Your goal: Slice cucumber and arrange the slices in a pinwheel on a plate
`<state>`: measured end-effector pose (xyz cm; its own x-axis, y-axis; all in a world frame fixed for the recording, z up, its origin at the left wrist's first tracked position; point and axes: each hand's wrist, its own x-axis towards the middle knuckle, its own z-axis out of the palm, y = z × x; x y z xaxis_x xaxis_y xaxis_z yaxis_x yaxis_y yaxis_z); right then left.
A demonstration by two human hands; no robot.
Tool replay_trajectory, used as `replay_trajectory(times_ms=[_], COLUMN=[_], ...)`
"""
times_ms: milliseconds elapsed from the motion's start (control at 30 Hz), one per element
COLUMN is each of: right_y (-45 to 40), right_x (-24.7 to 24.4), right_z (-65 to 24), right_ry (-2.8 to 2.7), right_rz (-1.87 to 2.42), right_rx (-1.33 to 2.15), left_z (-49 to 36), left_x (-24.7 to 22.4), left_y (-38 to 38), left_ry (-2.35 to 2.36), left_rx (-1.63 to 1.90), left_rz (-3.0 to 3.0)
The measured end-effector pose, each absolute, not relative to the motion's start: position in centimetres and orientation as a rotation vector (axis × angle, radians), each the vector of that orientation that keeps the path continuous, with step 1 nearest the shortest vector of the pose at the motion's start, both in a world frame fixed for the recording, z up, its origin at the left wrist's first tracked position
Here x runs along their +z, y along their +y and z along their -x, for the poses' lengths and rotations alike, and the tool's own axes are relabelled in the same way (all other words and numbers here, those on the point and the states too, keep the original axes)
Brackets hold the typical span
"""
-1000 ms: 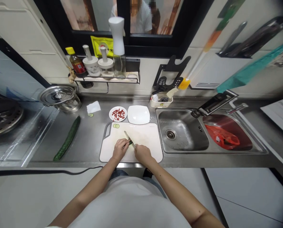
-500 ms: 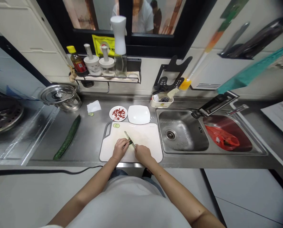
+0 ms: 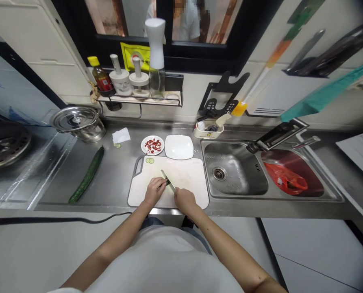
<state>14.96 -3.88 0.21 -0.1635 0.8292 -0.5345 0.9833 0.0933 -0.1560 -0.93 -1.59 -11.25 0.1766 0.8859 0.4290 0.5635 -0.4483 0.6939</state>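
My right hand (image 3: 185, 200) is closed round the handle of a knife (image 3: 167, 179), whose blade points up and to the left over the white cutting board (image 3: 196, 179). Just left of the blade, my left hand (image 3: 155, 190) grips a short piece of cucumber (image 3: 168, 182); most of that piece is hidden by the fingers. Cucumber slices (image 3: 150, 160) lie at the board's upper left corner. A whole cucumber (image 3: 86, 175) rests on the steel counter further left.
Behind the board stand a small plate of red pieces (image 3: 152, 145) and a square white plate (image 3: 179, 147). The sink (image 3: 236, 179) is on the right, with a red bag (image 3: 286, 179) in its second basin. A lidded pot (image 3: 77, 122) sits at left, below a spice rack (image 3: 138, 99).
The knife and right hand have shifted very slightly right and down. The left hand stays on the cucumber piece. The whole view has moved a little.
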Motion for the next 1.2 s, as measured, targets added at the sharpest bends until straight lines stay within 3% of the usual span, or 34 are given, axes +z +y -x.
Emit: replay_trajectory(times_ms=[1200], right_y=[-3.6], right_x=[-0.5], right_z=[-14.6], right_ry=[2.068], right_rz=[-1.800], right_rx=[-0.709], left_z=[1.0], left_x=[-11.2], left_y=[-1.6], left_ry=[1.372], left_rx=[1.150], left_rz=[-2.074])
